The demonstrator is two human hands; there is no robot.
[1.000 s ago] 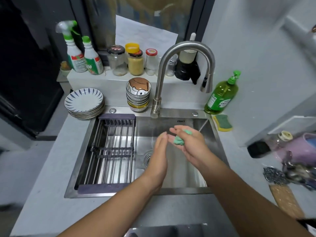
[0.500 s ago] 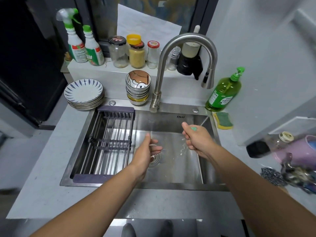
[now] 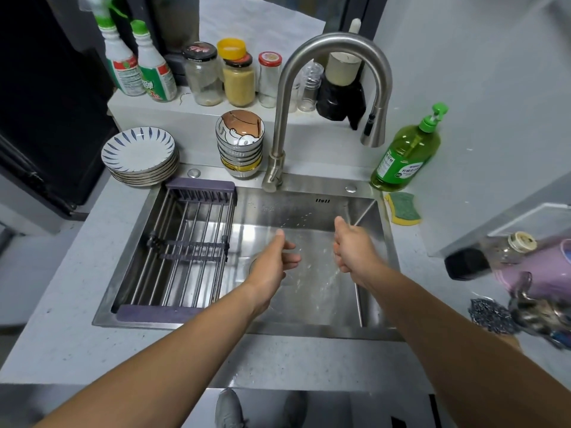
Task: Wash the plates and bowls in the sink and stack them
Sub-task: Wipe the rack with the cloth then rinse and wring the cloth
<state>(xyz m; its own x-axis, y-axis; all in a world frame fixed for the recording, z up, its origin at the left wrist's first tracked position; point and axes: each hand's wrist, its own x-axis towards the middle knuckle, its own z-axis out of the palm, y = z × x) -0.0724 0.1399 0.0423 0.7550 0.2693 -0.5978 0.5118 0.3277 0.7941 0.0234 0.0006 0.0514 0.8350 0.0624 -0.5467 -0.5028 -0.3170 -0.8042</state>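
A stack of blue-striped plates (image 3: 139, 152) sits on the counter left of the faucet. A stack of bowls (image 3: 240, 140) stands beside it, the top one with a cartoon print. Both hands hover over the steel sink (image 3: 309, 193), which holds no dishes. My left hand (image 3: 275, 264) is loosely curled with the thumb up and holds nothing. My right hand (image 3: 352, 248) is clenched in a fist with water drops falling below it. No green of the cloth shows in this fist now.
A purple-edged drying rack (image 3: 185, 251) spans the sink's left half. The curved faucet (image 3: 336, 47) arches above the basin. A green soap bottle (image 3: 404, 159) and a sponge (image 3: 403, 208) sit at the right rim. Jars (image 3: 238, 78) and spray bottles (image 3: 139, 66) line the ledge.
My hands came apart: the left dropped away from the right, and the right closed into a fist around the green cloth, which is now out of sight.
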